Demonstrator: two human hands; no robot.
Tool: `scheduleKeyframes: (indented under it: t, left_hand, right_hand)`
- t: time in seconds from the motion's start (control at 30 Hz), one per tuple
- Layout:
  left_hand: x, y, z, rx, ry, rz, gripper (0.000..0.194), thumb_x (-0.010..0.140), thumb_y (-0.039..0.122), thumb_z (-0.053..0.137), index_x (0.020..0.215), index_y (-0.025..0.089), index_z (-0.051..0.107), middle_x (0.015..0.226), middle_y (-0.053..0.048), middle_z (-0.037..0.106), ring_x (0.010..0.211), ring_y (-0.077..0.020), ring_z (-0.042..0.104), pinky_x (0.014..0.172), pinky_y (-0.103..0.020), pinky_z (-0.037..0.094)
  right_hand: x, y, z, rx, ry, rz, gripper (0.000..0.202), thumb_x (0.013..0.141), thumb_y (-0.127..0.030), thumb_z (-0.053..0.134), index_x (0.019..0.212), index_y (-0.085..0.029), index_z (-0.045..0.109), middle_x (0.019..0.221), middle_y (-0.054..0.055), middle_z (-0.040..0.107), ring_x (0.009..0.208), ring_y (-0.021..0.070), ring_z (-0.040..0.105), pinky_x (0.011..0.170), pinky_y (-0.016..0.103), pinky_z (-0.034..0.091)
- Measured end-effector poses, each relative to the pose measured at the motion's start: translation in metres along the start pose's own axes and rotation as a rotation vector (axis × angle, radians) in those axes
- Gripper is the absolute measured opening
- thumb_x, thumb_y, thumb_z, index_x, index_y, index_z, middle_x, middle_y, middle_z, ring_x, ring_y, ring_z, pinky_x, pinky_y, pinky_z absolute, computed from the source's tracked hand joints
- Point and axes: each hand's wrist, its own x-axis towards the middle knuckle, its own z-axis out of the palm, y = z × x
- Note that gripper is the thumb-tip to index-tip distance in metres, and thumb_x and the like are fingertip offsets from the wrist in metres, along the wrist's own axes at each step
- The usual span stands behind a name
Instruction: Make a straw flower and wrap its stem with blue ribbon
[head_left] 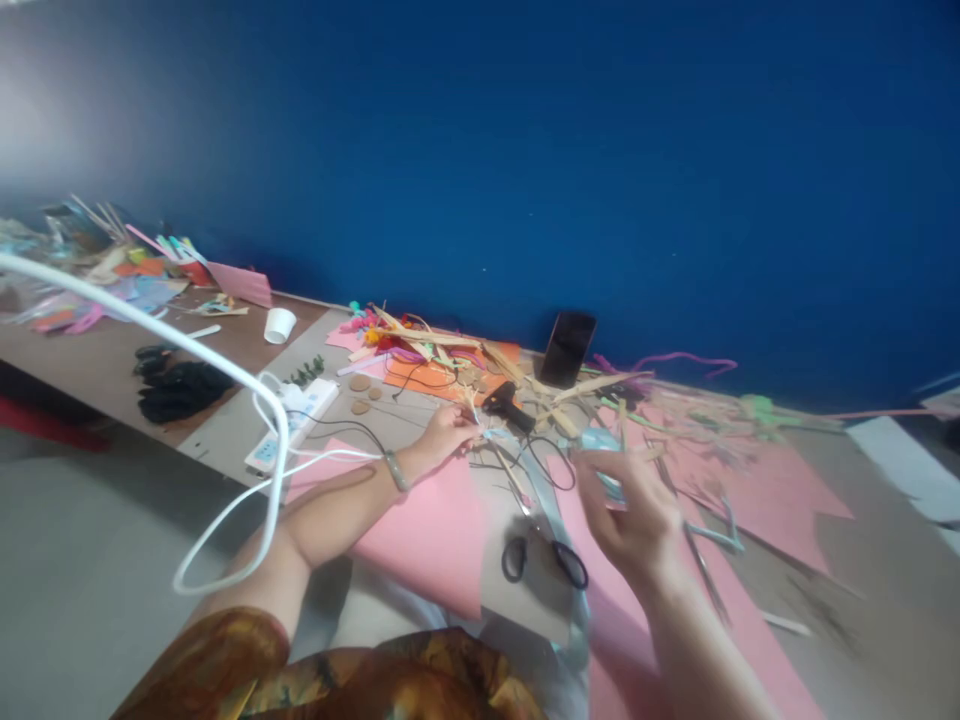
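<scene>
My left hand point(450, 432) is closed in a pinch on a small bundle of straw-like strips point(471, 400), with a light blue tie point(489, 434) at its lower end. My right hand point(634, 515) is raised over the pink paper to the right, its fingers curled and smeared by motion. Something light blue point(600, 440) shows behind and between those fingers; whether they grip it I cannot tell. Black-handled scissors point(534, 545) lie between my hands, handles towards me. A dark hot glue gun point(508, 406) lies just beyond my left fingertips.
A white cable point(281, 450) loops across the left foreground near a power strip point(292, 428). A phone point(568, 348) leans on the blue wall. Pink paper point(420, 530), a paper cup point(280, 325), black gloves point(184, 388), cork-coloured discs point(360, 383) and craft scraps cover the table.
</scene>
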Motion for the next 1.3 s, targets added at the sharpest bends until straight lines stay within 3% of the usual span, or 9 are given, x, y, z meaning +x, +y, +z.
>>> scheduleKeyframes:
  t: [0.13, 0.2, 0.3, 0.63, 1.03, 1.17, 1.3]
  left_hand:
    - [-0.001, -0.002, 0.001, -0.016, -0.006, 0.005, 0.022, 0.066, 0.02, 0.07, 0.074, 0.016, 0.05, 0.046, 0.008, 0.048, 0.037, -0.0049, 0.043, 0.038, -0.017, 0.03]
    - [-0.001, -0.004, 0.0, -0.023, 0.0, 0.012, 0.022, 0.067, 0.021, 0.07, 0.074, 0.016, 0.051, 0.046, 0.008, 0.048, 0.037, -0.0056, 0.043, 0.037, -0.018, 0.029]
    - [0.0, -0.007, -0.001, -0.003, 0.01, 0.003, 0.02, 0.068, 0.023, 0.07, 0.074, 0.015, 0.053, 0.047, 0.007, 0.051, 0.036, -0.0059, 0.043, 0.036, -0.018, 0.03]
    - [-0.001, -0.006, -0.004, 0.008, 0.008, -0.025, 0.022, 0.069, 0.026, 0.072, 0.078, 0.015, 0.054, 0.047, 0.007, 0.052, 0.037, -0.0058, 0.044, 0.038, -0.018, 0.03]
    - [0.0, -0.007, -0.005, 0.057, 0.001, -0.027, 0.026, 0.067, 0.03, 0.072, 0.077, 0.015, 0.054, 0.048, 0.006, 0.053, 0.037, -0.0063, 0.045, 0.04, -0.018, 0.033]
    - [0.001, -0.008, -0.006, 0.048, -0.012, -0.029, 0.027, 0.068, 0.032, 0.073, 0.078, 0.015, 0.055, 0.048, 0.007, 0.053, 0.037, -0.0063, 0.045, 0.04, -0.018, 0.033]
    - [0.001, -0.011, -0.005, 0.034, -0.005, -0.026, 0.028, 0.067, 0.032, 0.073, 0.078, 0.015, 0.053, 0.048, 0.007, 0.051, 0.037, -0.0063, 0.045, 0.039, -0.018, 0.032]
  right_hand:
    - [0.001, 0.014, 0.02, -0.135, -0.225, 0.015, 0.011, 0.091, -0.025, 0.056, 0.082, -0.02, 0.06, 0.072, 0.004, 0.063, 0.067, 0.0197, 0.058, 0.065, 0.034, 0.043]
    - [-0.007, 0.021, 0.027, -0.116, -0.408, 0.057, 0.017, 0.093, -0.03, 0.053, 0.084, -0.018, 0.061, 0.069, 0.004, 0.063, 0.065, 0.018, 0.058, 0.063, 0.031, 0.042]
    - [-0.016, 0.027, 0.032, -0.094, -0.579, 0.167, 0.02, 0.092, -0.032, 0.05, 0.087, -0.017, 0.062, 0.07, 0.004, 0.064, 0.066, 0.0175, 0.059, 0.065, 0.03, 0.042]
    - [-0.015, 0.022, 0.038, -0.17, -0.817, 0.302, 0.021, 0.093, -0.032, 0.049, 0.084, -0.018, 0.062, 0.077, 0.006, 0.066, 0.074, 0.0183, 0.059, 0.069, 0.028, 0.037]
    - [-0.013, 0.019, 0.039, -0.181, -0.804, 0.266, 0.02, 0.091, -0.027, 0.05, 0.08, -0.016, 0.062, 0.072, 0.004, 0.063, 0.071, 0.017, 0.058, 0.068, 0.026, 0.036]
    - [-0.014, 0.018, 0.04, -0.161, -0.699, 0.196, 0.02, 0.09, -0.026, 0.054, 0.073, -0.017, 0.06, 0.066, 0.004, 0.062, 0.065, 0.0165, 0.057, 0.063, 0.026, 0.038]
    - [-0.004, 0.014, 0.034, -0.137, -0.488, 0.099, 0.017, 0.092, -0.025, 0.053, 0.079, -0.019, 0.061, 0.064, 0.004, 0.062, 0.063, 0.0177, 0.058, 0.062, 0.028, 0.042]
